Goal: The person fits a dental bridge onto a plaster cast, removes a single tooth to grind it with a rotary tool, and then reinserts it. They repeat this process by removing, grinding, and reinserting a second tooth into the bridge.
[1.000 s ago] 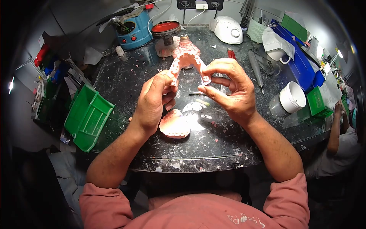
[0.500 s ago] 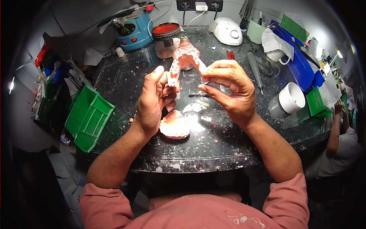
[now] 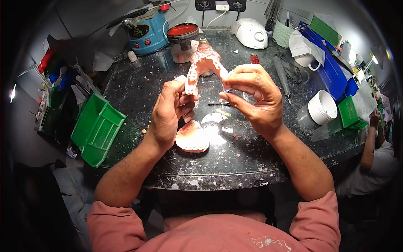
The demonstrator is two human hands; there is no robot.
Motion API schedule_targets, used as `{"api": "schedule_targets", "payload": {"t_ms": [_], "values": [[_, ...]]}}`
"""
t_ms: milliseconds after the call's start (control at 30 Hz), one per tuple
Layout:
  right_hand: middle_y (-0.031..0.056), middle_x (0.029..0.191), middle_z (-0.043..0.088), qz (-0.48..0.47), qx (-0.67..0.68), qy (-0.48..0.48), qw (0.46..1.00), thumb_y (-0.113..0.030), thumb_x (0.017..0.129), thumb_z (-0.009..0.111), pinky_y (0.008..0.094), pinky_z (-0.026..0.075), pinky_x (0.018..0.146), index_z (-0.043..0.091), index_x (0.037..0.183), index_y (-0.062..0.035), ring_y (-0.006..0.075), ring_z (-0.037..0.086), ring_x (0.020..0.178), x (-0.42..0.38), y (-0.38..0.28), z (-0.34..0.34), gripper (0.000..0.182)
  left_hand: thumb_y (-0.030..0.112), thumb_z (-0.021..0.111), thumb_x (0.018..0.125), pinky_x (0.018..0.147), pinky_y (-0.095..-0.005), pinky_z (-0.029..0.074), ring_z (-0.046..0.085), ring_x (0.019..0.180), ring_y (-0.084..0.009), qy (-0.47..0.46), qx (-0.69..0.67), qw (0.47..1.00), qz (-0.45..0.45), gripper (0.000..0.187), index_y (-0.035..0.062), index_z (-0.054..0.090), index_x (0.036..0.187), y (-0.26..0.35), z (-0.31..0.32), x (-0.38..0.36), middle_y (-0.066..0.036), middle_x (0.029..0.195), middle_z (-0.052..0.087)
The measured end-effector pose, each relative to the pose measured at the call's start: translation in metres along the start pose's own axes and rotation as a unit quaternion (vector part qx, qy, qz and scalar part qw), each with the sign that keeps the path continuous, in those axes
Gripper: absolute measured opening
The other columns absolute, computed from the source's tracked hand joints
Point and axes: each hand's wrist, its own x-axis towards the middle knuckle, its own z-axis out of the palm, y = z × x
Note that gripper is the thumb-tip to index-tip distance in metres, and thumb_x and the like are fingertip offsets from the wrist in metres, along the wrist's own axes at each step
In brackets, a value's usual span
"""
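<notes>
A pinkish U-shaped dental model (image 3: 193,76) is held up over the bench, its open side toward me. My left hand (image 3: 166,111) is closed at its left end, thumb on the outer side and fingers curled beneath. With thumb and fingers, my right hand (image 3: 261,98) pinches the other end, where a small whitish edge shows. On the bench below my left hand lies a second dental model (image 3: 192,138), pink and white with a scalloped front rim. A thin dark tool (image 3: 218,103) rests on the bench between my hands.
A black speckled bench (image 3: 252,164) carries scattered crumbs. At the back stand a blue machine (image 3: 147,35), a red-topped round stand (image 3: 183,31) and a white device (image 3: 250,34). A handpiece (image 3: 281,75) and white tub (image 3: 322,107) are right; a green tray (image 3: 98,130) is left. Another person's arm (image 3: 370,140) shows far right.
My left thumb has moved in against the left end of the dental model. The right hand and the model have hardly moved.
</notes>
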Motion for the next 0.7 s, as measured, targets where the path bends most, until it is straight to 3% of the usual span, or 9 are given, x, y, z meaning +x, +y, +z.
{"api": "schedule_targets", "payload": {"t_ms": [233,700], "values": [[0.0051,0.097,0.067,0.011,0.063,0.031,0.997,0.002,0.070,0.080,0.0281,0.052,0.086,0.072,0.097,-0.0042,0.0165,0.060,0.100,-0.0003,0.0005,0.0042,0.029,0.047,0.035,0.099,0.059,-0.0244,0.035,0.040,0.065,-0.0086,0.018,0.001,1.000,-0.002,0.040,0.0131,0.054,0.088,-0.0009,0.0018,-0.0004,0.003,0.078,0.051],[0.0048,0.097,0.068,0.008,-0.006,0.016,1.000,0.002,0.070,0.080,0.0279,0.051,0.087,0.073,0.095,-0.0047,0.0162,0.061,0.098,0.0010,-0.0030,0.0018,0.028,0.046,0.036,0.098,0.058,-0.0242,0.036,0.040,0.065,-0.0083,0.006,-0.008,1.000,0.007,0.039,0.0127,0.053,0.087,-0.0031,-0.0021,0.0012,0.003,0.078,0.050]]}}
